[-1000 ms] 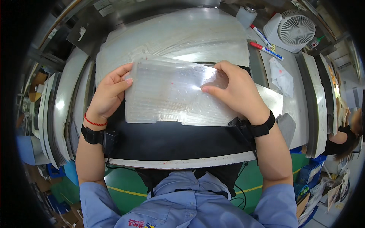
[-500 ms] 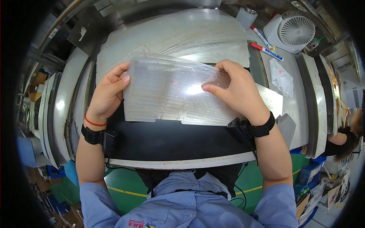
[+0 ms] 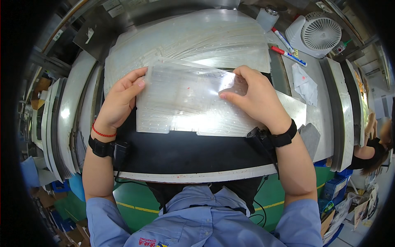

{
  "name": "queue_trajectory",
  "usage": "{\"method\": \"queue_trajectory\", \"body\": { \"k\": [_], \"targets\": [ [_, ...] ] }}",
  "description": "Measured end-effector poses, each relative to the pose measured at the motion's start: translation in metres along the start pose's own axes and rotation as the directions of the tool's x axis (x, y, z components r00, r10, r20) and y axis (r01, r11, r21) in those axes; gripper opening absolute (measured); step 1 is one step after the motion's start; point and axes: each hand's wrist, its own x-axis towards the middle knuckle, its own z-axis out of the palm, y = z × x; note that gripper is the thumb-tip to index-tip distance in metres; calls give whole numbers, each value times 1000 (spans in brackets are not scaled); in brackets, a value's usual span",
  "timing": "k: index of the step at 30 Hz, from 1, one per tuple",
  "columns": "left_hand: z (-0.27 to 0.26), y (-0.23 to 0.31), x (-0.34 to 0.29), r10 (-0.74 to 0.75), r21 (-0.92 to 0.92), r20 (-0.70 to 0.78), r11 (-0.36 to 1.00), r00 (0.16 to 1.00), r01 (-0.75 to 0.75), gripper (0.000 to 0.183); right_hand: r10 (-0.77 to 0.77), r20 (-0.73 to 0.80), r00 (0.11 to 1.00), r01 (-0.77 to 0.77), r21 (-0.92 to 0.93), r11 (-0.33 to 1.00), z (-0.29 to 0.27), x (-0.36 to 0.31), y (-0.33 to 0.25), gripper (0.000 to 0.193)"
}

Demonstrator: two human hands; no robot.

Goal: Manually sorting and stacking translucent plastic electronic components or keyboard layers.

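Observation:
A thin, translucent plastic sheet (image 3: 177,99), with a notch in its near edge and a small red speck, is held tilted up in front of me. My left hand (image 3: 122,96) pinches its left edge between thumb and fingers. On the right, my right hand (image 3: 263,96) grips its upper right part, thumb on the face and fingers behind. Whether one sheet or more lies in my grip, I cannot tell. Behind it, a wide fanned stack of similar sheets (image 3: 197,35) covers the back of the bench.
Beneath my hands lies a black mat (image 3: 189,152). A pale flat sheet (image 3: 294,108) rests by my right wrist. Toward the right back are a white fan (image 3: 319,35), red-capped markers (image 3: 288,56), a jar (image 3: 267,18) and a crumpled white cloth (image 3: 304,84). Upright panels (image 3: 66,115) flank the left.
My left hand and the sheet's left edge have shifted slightly right. The sheet's tilt has changed a little, and the glare on it has moved. My right hand stays nearly in place.

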Motion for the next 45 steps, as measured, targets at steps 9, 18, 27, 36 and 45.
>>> {"method": "queue_trajectory", "body": {
  "k": [9,18,27,36,45],
  "targets": [
    [0,3,-2,34,-17,24,999,999,-33,44,-1,-15,1000,2,37,999,1,2,1,42],
    [-10,11,-10,201,300,-6,935,980,-190,33,-32,-82,996,35,27,999,2,1,3,38],
    [-10,7,-10,18,176,81,984,997,-32,40,93,3,996,-91,218,972,2,3,2,47],
    [4,5,-4,21,-22,119,1000,993,-18,40,93,18,996,-95,184,978,4,2,4,60],
    [2,6,-5,34,5,116,999,993,-35,40,58,1,998,-58,179,982,3,2,4,58]
  ]
}}
